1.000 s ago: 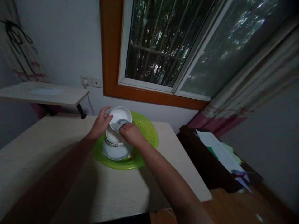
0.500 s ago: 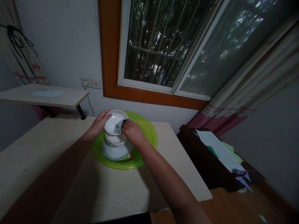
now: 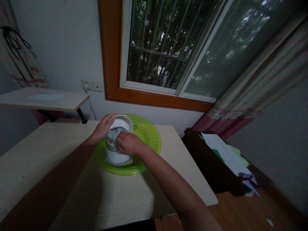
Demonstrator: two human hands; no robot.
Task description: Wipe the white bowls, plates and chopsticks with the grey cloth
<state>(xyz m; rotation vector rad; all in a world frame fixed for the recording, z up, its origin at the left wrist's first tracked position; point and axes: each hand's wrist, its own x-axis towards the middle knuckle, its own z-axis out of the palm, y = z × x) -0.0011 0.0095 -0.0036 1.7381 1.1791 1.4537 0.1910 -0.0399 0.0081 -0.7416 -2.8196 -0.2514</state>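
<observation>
My left hand (image 3: 104, 127) grips the left rim of a white bowl (image 3: 124, 122), which is tilted above a stack of dishes. A grey-blue cloth (image 3: 116, 132) is pinched in my right hand (image 3: 128, 142) and pressed against the bowl's near side. Under my right hand, more white bowls (image 3: 117, 157) stand stacked, partly hidden by my fingers. All of this sits over a round green plastic basket (image 3: 152, 138) with a perforated bottom. Some thin yellowish sticks (image 3: 135, 159) lie in the basket beside the stack.
The basket rests on a pale wooden table (image 3: 115, 199). A raised shelf (image 3: 55, 102) with a paper on it stands at the left. Behind the table are a wall with sockets (image 3: 91, 85) and a window. To the right, papers (image 3: 226, 150) lie on a dark brown piece of furniture.
My right hand and the cloth have moved down and left along the bowl. The bowl's tilt has changed a little, while my left hand keeps its hold.
</observation>
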